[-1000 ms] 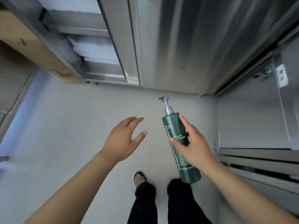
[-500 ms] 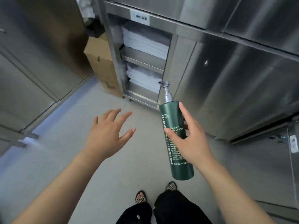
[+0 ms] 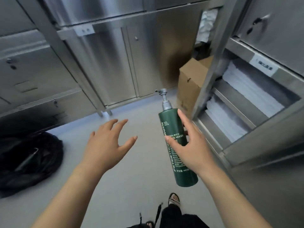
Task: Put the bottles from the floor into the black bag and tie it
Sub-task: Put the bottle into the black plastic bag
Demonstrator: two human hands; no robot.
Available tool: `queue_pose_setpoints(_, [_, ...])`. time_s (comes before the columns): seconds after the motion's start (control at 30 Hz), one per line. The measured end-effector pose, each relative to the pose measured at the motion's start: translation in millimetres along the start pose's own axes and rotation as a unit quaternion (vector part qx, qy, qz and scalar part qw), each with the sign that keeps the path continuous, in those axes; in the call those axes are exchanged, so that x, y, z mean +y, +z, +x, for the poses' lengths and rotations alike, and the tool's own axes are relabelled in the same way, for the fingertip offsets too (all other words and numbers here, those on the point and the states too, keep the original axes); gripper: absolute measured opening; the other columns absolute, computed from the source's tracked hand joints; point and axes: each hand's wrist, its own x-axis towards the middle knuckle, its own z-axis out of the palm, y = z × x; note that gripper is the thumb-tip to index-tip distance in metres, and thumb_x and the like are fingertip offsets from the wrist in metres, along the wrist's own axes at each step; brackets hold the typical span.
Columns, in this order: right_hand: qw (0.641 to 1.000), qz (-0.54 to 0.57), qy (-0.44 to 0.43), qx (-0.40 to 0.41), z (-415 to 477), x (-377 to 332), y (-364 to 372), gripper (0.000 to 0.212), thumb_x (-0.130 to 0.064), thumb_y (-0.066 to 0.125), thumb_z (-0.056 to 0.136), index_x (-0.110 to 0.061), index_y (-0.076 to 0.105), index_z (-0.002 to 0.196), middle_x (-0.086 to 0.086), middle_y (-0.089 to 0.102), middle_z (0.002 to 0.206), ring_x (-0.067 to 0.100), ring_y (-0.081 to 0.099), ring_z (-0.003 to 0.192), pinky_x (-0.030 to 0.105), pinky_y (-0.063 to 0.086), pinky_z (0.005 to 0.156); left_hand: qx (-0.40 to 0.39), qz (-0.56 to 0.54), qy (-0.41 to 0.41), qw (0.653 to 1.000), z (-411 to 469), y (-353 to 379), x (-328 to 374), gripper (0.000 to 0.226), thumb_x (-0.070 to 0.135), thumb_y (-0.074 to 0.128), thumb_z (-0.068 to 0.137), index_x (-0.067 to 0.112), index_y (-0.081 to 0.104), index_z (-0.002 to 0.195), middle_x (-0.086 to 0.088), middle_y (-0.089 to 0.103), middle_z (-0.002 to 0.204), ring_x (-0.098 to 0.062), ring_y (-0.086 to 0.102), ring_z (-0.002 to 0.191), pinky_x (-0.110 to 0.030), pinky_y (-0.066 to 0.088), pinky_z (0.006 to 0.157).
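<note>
1. Fingers point(image 3: 189, 127) of the right hand point(image 3: 190, 150) grip the green bottle point(image 3: 176, 145) above the floor point(image 3: 131, 186); left hand point(image 3: 107, 145) spread, empty.
2. Carrying step: next, swing left and lower it into the black bag point(image 3: 29, 160) at the floor's left edge.

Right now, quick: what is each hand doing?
Left hand: open, fingers spread, holding nothing.
Right hand: closed around the green pump bottle, held upright above the floor.

cabinets: steel cabinets point(image 3: 105, 60) fill the top and left
box: cardboard box point(image 3: 190, 83) center right
towels: white towels point(image 3: 246, 89) shelved far right
</note>
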Motion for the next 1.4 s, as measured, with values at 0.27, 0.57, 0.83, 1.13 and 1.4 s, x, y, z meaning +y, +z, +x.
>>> queue_pose_setpoints(0.27, [0.985, 0.02, -0.09, -0.142, 70, -23, 56, 0.08, -0.047, 0.067, 0.076, -0.064, 0.014, 0.134, -0.047, 0.033, 0.103, -0.03, 0.036, 0.099, 0.009, 0.035, 0.075, 0.089, -0.039, -0.138, 0.986, -17, -15, -36, 0.065, 0.061, 0.044, 0.082, 0.031, 0.038, 0.14, 0.004, 0.043, 0.143, -0.016, 0.039, 0.132, -0.037, 0.036, 0.105])
queue_pose_setpoints(0.57, [0.95, 0.019, -0.149, -0.272, 98, -80, 162, 0.08, -0.047, 0.068, 0.074, -0.065, 0.016, 0.133, -0.044, 0.037, 0.105, -0.026, 0.039, 0.101, 0.012, 0.037, 0.077, 0.175, -0.105, -0.27, 0.941, -51, -25, -122, 0.06, 0.056, 0.051, 0.084, 0.03, 0.043, 0.137, 0.005, 0.046, 0.139, -0.015, 0.04, 0.129, -0.036, 0.036, 0.106])
queue_pose_setpoints(0.83, [0.919, -0.019, -0.219, -0.327, 127, -170, 283, 0.078, -0.054, 0.064, 0.074, -0.067, 0.014, 0.132, -0.027, 0.046, 0.126, 0.006, 0.046, 0.122, 0.036, 0.045, 0.094, 0.239, -0.125, -0.315, 0.91, -52, -60, -249, 0.059, 0.055, 0.051, 0.081, 0.033, 0.044, 0.135, 0.009, 0.047, 0.136, -0.014, 0.044, 0.125, -0.032, 0.039, 0.102])
queue_pose_setpoints(1.13, [0.893, -0.011, -0.244, -0.378, 153, -247, 413, 0.077, -0.054, 0.067, 0.072, -0.072, 0.018, 0.128, -0.041, 0.039, 0.117, -0.003, 0.048, 0.112, 0.041, 0.05, 0.093, 0.257, -0.101, -0.375, 0.885, -70, -97, -389, 0.059, 0.059, 0.047, 0.081, 0.033, 0.044, 0.134, 0.009, 0.051, 0.133, -0.013, 0.048, 0.122, -0.031, 0.041, 0.097])
queue_pose_setpoints(1.4, [0.883, -0.022, -0.24, -0.403, 216, -278, 533, 0.078, -0.052, 0.068, 0.074, -0.071, 0.017, 0.129, -0.026, 0.05, 0.112, -0.017, 0.047, 0.101, 0.014, 0.038, 0.076, 0.221, -0.112, -0.409, 0.878, -19, -106, -499, 0.062, 0.06, 0.047, 0.081, 0.033, 0.041, 0.137, 0.009, 0.049, 0.137, -0.012, 0.045, 0.125, -0.03, 0.039, 0.097])
